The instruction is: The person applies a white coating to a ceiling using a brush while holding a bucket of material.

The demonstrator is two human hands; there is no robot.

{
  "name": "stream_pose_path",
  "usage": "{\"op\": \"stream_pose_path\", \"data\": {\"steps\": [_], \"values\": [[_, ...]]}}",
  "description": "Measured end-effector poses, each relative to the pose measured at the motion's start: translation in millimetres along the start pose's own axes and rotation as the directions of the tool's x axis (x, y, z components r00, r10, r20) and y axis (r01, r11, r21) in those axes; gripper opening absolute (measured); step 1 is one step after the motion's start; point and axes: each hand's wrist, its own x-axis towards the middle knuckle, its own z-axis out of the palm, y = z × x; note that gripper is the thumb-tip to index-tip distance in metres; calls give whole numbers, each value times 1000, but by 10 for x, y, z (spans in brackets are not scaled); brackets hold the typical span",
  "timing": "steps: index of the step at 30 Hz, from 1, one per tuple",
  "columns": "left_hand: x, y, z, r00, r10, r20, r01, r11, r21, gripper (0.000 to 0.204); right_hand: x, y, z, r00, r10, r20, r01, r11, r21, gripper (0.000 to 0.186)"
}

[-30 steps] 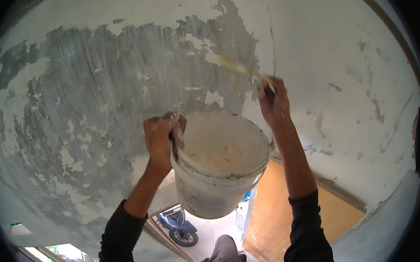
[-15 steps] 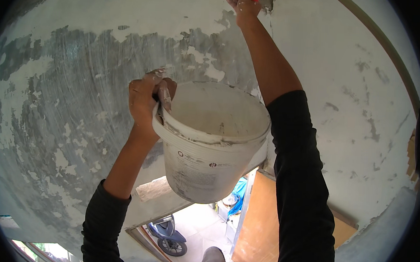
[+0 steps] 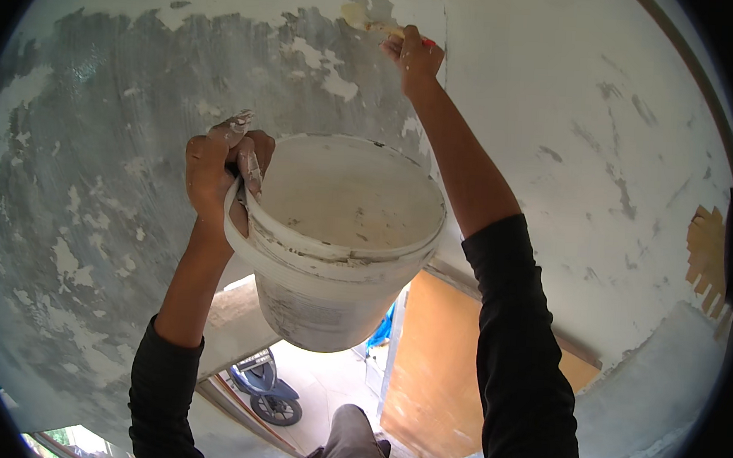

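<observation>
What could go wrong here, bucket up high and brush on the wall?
1. The left hand grips the bucket only at its smeared rim; it could slip or tip, spilling the white mix.
2. A scooter stands far below, so anything dropped may hit it.
3. The right hand stretches high with the brush; that reach could cost balance.

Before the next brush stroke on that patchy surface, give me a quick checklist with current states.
1. Left hand grips the rim of the white bucket: ok.
2. Bucket upright, nothing spilling: ok.
3. White mix in the bucket: ok, it fills much of it.
4. Right hand shut on the brush: ok.
5. Brush tip at the grey scraped patch: ok, at its upper edge.
6. Load on the bristles: cannot tell.
</observation>
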Motion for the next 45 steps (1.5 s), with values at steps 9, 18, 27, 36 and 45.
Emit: {"op": "stream_pose_path", "data": {"steps": [9,18,27,36,45], "values": [[-347,-275,-79,938,270,219,-317,924,216,18,-789,-121,-871,985,170,-31,-173,953,-250,29],[-357,-124,55,986,-155,-52,161,978,130,48,-515,213,-840,978,209,-15,-204,935,-289,29],[-273,-125,155,996,-93,-11,93,973,213,47,1348,127,75,992,-24,122,16,998,66,26],[-355,-85,60,997,-78,-6,78,981,178,47,487,327,162,990,-127,58,102,940,326,32],[-456,-20,62,991,-128,-38,132,982,137,47,-1098,513,-1192,997,62,54,-55,991,-121,18]]}}
